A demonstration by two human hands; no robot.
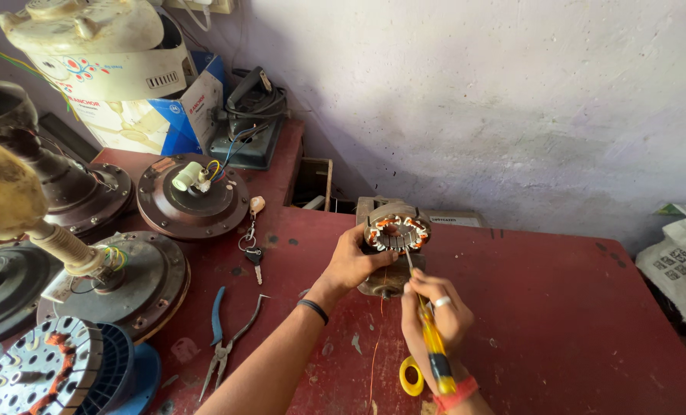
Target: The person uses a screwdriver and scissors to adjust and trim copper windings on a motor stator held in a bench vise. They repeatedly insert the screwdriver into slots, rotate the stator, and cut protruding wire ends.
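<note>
Centre of the frame, the left hand [352, 260] grips a small motor stator [396, 233] with copper windings, held above the red bench [558, 323]. The right hand [435, 307] is closed around a yellow screwdriver [434, 346], tip at the windings. Most coils look seated already; the tip's exact contact is hard to make out.

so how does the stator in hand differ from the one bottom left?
The held stator is small, carries orange-and-white windings, and is gripped by the left hand while the right hand works a screwdriver at it. The bottom-left stator is larger, lies untouched on a blue spool. Both are round, slotted cores.
</note>
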